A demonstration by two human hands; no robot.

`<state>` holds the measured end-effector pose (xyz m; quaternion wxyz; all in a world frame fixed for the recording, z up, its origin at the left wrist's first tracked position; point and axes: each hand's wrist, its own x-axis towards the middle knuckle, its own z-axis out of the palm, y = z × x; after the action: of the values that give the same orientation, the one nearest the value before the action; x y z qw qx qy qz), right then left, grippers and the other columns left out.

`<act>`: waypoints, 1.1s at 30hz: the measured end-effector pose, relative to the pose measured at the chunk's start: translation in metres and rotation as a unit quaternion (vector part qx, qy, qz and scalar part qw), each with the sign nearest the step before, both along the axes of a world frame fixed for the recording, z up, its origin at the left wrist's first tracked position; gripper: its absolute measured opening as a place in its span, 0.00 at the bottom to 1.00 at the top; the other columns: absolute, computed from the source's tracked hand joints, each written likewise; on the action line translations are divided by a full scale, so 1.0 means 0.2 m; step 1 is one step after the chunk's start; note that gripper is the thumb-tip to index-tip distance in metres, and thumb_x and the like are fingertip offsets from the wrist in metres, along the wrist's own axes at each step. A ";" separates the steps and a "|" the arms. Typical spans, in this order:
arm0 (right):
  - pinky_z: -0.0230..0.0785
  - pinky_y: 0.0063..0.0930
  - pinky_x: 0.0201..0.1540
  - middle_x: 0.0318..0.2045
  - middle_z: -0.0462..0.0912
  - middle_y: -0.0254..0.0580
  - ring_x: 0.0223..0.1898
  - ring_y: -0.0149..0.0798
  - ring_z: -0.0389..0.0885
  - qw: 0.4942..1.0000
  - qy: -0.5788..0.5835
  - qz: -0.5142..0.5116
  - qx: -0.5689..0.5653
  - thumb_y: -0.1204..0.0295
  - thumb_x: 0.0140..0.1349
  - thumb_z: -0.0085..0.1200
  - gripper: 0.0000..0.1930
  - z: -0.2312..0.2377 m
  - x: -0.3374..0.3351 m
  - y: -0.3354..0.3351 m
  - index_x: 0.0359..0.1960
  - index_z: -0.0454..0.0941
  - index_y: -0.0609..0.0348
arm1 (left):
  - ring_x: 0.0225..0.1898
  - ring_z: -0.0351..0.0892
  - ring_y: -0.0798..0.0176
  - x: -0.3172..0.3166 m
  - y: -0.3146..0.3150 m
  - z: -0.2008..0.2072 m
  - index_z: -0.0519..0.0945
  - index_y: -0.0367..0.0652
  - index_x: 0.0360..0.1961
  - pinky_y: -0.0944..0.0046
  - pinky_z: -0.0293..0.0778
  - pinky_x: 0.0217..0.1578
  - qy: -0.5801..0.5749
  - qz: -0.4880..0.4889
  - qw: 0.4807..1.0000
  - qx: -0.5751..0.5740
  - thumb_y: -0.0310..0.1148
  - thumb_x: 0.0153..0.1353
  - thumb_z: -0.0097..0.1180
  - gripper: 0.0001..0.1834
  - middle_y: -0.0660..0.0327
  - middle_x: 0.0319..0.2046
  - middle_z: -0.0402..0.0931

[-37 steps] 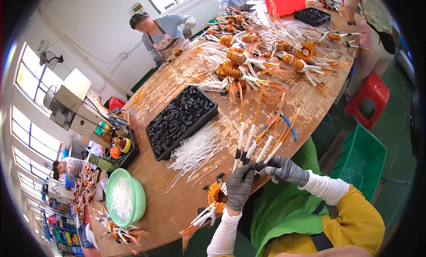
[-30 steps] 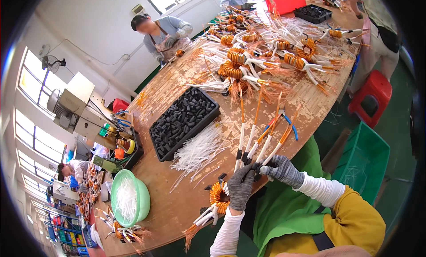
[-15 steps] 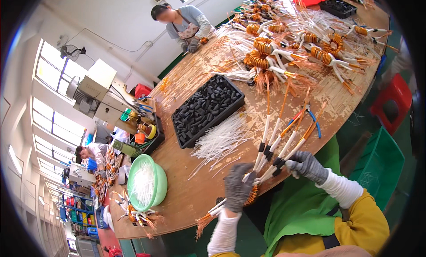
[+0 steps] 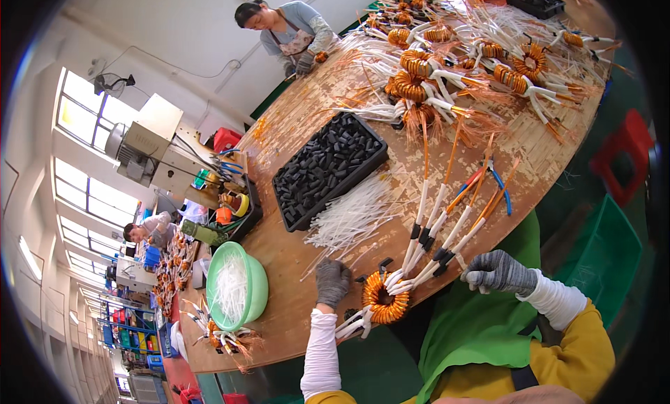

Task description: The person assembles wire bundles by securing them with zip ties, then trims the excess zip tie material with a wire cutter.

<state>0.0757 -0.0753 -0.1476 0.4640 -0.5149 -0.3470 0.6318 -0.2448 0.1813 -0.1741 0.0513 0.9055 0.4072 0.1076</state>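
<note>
A copper-wound ring coil [image 4: 385,298] lies at the table's near edge, with white-sleeved leads fanning away from me. Several black sleeves [image 4: 441,256] sit on these leads, whose far ends are bare orange wire. My left hand [image 4: 333,282], in a grey glove, rests curled on the table left of the coil, beside the near ends of loose white plastic strips [image 4: 356,212]. My right hand [image 4: 499,273], also gloved, is closed just right of the leads, apart from the coil. Whether either hand holds anything small is hidden by the fingers.
A black tray [image 4: 328,166] of short black sleeves stands ahead. To the left is a green basin [image 4: 257,285] of white strips. Red-and-blue-handled cutters [image 4: 498,187] lie by the lead ends. More coils [image 4: 412,86] are heaped far right; a co-worker [image 4: 289,37] sits across.
My left hand has let go of the leads and moved left onto the table, uncovering the coil. The right hand has drawn away from the leads, slightly right and down.
</note>
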 end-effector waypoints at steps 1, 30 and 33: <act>0.68 0.16 0.25 0.23 0.79 0.30 0.21 0.21 0.74 1.000 -0.004 -0.004 -0.002 0.59 0.58 0.56 0.15 0.01 -0.01 0.00 0.34 0.78 0.59 | 0.35 0.70 0.47 -0.02 0.01 0.01 0.77 0.42 0.23 0.50 0.65 0.37 -0.020 -0.004 1.000 0.018 0.31 0.44 0.57 0.05 0.51 0.26 0.72; 0.65 0.13 0.20 0.24 0.80 0.34 0.16 0.20 0.71 0.991 0.066 -0.062 0.094 0.67 0.64 0.46 0.12 -0.02 -0.32 0.00 0.43 0.75 0.60 | 0.26 0.74 0.69 0.51 -0.84 0.31 0.77 0.36 0.35 0.72 0.68 0.27 -0.492 0.020 0.842 -0.220 0.27 0.60 0.52 0.05 0.60 0.26 0.76; 0.66 0.12 0.21 0.27 0.80 0.34 0.17 0.20 0.72 0.991 0.059 -0.104 0.064 0.67 0.65 0.45 0.13 -0.10 -0.23 0.03 0.45 0.73 0.60 | 0.26 0.76 0.69 0.54 -0.72 0.29 0.77 0.37 0.34 0.71 0.70 0.28 -0.493 0.094 0.862 -0.064 0.26 0.61 0.50 0.05 0.59 0.26 0.77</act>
<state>0.0297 -0.0685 -0.1681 0.5791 -0.4791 -0.3030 0.5859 -0.1370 0.0374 -0.1165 0.2932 0.6863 0.4180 0.5179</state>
